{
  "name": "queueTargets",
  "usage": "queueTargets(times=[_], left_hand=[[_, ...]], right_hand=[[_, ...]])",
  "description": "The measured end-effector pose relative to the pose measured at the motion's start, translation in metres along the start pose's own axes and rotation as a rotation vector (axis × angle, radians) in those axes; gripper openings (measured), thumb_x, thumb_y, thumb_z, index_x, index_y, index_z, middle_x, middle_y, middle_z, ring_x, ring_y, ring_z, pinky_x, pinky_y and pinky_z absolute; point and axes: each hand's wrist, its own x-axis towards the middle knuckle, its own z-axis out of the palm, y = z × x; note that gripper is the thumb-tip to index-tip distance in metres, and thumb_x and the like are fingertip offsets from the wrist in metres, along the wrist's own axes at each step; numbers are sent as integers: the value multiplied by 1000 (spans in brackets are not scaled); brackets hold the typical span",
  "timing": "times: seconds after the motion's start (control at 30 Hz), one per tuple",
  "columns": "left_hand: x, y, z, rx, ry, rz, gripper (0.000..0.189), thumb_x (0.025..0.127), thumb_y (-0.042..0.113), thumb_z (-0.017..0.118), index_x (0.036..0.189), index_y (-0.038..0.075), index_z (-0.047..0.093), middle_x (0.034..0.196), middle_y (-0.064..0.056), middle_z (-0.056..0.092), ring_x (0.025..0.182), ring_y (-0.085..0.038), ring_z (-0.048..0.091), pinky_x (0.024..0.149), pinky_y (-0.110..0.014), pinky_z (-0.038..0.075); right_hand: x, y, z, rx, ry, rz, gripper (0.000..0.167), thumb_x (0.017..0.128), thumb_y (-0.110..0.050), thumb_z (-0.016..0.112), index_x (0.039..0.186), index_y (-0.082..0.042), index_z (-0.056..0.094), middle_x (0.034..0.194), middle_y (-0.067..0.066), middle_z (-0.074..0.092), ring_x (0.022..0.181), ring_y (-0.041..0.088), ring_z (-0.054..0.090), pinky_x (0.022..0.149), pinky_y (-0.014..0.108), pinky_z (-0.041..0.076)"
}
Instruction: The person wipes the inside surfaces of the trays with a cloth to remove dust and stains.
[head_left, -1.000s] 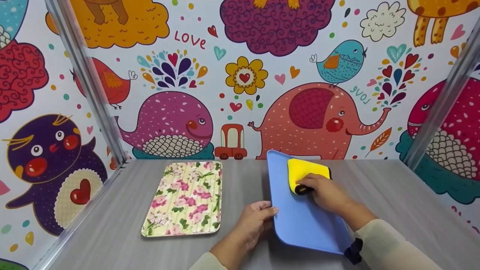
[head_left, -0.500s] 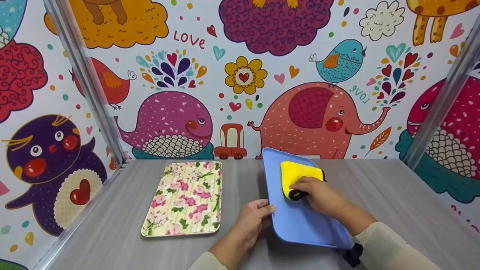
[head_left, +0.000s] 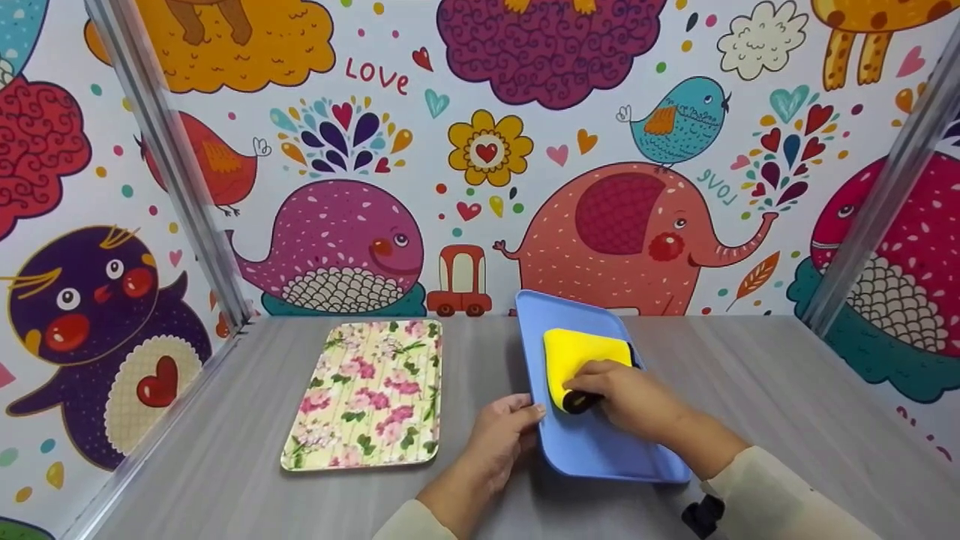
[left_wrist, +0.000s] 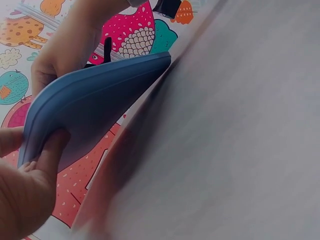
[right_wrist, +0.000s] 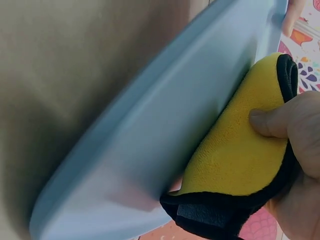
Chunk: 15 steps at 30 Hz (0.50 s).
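A blue tray (head_left: 630, 450) with a low raised rim is held tilted above the table on the right. My left hand (head_left: 502, 431) grips its left edge, the thumb on the inner face; in the left wrist view the left hand's fingers (left_wrist: 52, 152) wrap behind it. With my right hand (head_left: 637, 397) I hold a folded yellow cloth (head_left: 585, 356) with black trim against the tray's inner face. The right wrist view shows the thumb (right_wrist: 270, 122) pressed on the cloth, the other fingers mostly hidden behind it.
A floral tray (head_left: 367, 390) with pink blooms lies flat on the grey table (head_left: 225, 450) to the left. Behind stands a wall (head_left: 480, 217) printed with cartoon animals, and metal posts (head_left: 180, 180) mark the corners.
The cloth in my right hand has slid left and down across the blue tray. The tray itself has shifted slightly left and up. The floral tray has stayed put.
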Motion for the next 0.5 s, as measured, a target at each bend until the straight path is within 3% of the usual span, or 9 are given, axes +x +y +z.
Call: queueTargets(times=[0.5], left_hand=[[-1,1,-2,-4,13,-3,43,100,16,67,134,-9,62,125,-16,72,108,-24,73,97,-42,60]], right_hand=[[-7,-14,-1,16,-25,-36,38,92,-1,74,125,-19,77,117,0,72,108,20,67,103,46,56]])
